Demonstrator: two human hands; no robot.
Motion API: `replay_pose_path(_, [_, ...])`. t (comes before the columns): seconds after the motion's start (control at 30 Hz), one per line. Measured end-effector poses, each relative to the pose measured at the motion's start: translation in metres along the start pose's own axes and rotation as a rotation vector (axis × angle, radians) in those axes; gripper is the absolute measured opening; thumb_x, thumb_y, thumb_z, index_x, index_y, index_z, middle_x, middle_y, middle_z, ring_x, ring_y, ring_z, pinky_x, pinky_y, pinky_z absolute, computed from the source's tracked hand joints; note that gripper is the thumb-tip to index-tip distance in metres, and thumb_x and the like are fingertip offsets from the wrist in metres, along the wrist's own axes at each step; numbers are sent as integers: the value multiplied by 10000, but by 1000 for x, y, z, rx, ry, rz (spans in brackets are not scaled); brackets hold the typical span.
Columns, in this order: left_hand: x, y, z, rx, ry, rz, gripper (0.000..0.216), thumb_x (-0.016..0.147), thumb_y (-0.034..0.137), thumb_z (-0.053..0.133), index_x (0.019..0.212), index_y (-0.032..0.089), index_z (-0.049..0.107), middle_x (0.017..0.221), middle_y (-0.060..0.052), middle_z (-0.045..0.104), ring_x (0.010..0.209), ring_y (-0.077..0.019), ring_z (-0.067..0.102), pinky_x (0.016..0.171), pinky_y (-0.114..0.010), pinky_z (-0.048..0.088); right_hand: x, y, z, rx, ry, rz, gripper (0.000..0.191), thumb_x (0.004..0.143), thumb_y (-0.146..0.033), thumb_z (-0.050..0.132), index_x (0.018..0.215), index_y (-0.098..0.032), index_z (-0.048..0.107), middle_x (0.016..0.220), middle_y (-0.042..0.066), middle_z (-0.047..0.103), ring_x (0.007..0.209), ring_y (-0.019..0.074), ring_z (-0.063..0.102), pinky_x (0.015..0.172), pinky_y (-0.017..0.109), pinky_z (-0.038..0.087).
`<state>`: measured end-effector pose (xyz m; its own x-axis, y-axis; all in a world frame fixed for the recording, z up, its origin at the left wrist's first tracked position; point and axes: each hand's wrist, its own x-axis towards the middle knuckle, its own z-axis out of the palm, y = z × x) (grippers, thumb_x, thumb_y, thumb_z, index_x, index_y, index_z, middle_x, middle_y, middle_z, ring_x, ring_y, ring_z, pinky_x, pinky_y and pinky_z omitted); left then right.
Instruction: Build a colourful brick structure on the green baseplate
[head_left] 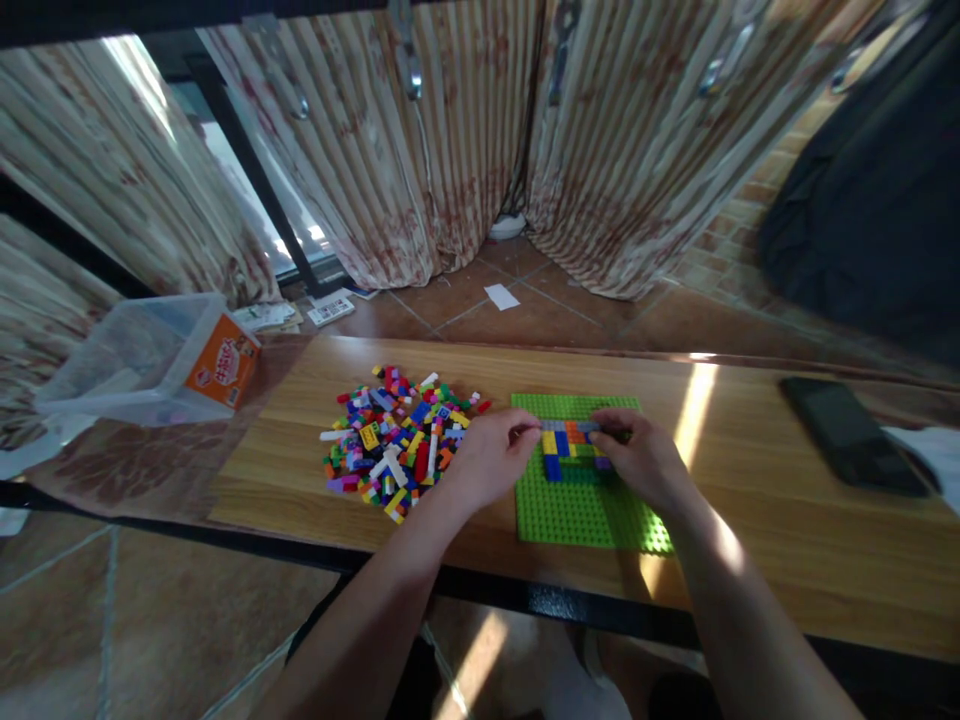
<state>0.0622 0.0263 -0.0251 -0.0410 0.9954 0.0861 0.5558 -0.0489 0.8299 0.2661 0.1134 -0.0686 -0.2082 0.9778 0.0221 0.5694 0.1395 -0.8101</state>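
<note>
A low structure of toy building bricks (562, 443) in grey, orange, yellow, blue and purple stands on a green studded baseplate (547, 515). My left hand (495, 455) has thumb and fingertips pinched at the left end of the structure's grey top row. At its right end, my right hand (637, 455) has its fingers closed around the bricks and hides part of them. Exactly which brick each fingertip presses is too small to tell. A heap of loose mixed-colour bricks (382, 450) lies left of the baseplate, close to my left forearm.
The wooden table (457, 365) carries everything. A dark phone (851, 430) lies at the right beside something white. At the far left sits a clear plastic bin (157, 385) with an orange label. Behind the table hang patterned curtains (457, 150); a paper slip (501, 296) lies on the tiles.
</note>
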Motion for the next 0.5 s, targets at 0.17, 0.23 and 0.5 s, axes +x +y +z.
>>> replay_pose_path(0.17, [7,-13,-23,-150,213,-44,206,877,260,525,931,145,688,833,-38,703,663,-115,616,631,-226,492,-1,-2,-6,107,71,31,322,765,-362,619,1002,-156,692,916,102,732,777,216,680,693,361,552])
replay_pose_path(0.23, [9,-15,-31,-249,301,-70,199,865,271,546,919,144,689,807,-32,702,638,-107,618,607,-214,497,-4,-10,-9,46,154,15,306,790,-383,602,979,-163,701,870,93,733,727,216,674,676,375,548])
replay_pose_path(0.5, [10,-19,-53,-468,542,-87,152,824,255,594,758,149,682,649,7,657,512,-67,540,513,-179,436,-48,-58,24,-89,94,-436,172,898,-372,564,953,-250,672,937,51,699,805,205,652,729,361,543])
